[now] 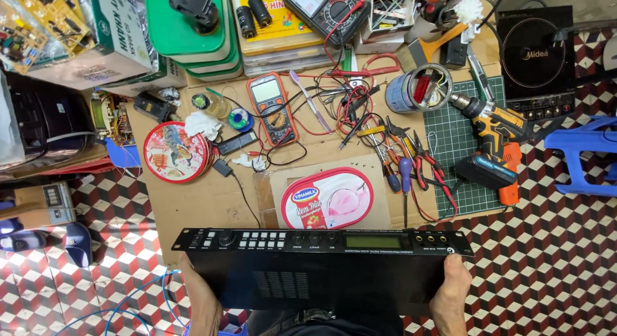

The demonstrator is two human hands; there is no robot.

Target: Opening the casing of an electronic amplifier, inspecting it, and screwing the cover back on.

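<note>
Cardboard-covered bench [212, 204] under scattered tools [405, 159]

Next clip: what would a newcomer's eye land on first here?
First, the long black rack-style audio unit at bottom centre, gripped at its ends by the left hand and right hand. Behind it, on the cluttered cardboard work surface, lies an oval pink-and-red ice cream lid. An orange cordless drill lies on the green cutting mat at right, and an orange multimeter sits mid-table.

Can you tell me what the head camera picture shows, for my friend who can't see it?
Two bare hands, left hand and right hand, hold a flat black audio box by its sides above a cluttered cardboard worktop.
</note>
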